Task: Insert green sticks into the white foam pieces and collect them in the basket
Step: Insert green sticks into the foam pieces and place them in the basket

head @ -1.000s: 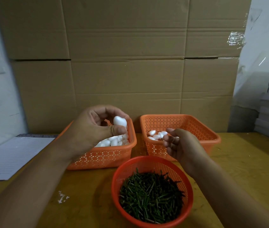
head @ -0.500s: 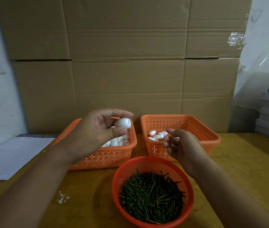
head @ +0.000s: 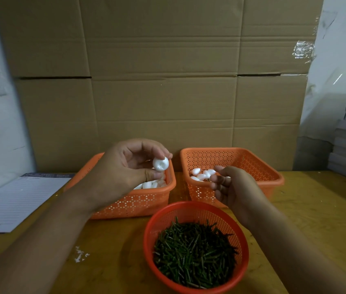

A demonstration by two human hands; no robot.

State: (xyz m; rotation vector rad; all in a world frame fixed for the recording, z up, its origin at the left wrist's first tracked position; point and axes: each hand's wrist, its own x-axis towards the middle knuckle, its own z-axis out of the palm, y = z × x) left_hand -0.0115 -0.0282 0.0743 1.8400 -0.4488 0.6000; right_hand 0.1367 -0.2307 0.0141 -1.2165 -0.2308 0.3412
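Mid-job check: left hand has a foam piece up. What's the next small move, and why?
Probably bring the right hand down to the round basket to pick one green stick. The left hand already pinches a foam piece with its dimpled end facing the camera, and no stick shows in the loosely curled right hand, though its palm is hidden.

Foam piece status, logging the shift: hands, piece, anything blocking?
Left hand pinches foam piece. Right hand curled, stick not visible. Green sticks within reach, nothing blocking.
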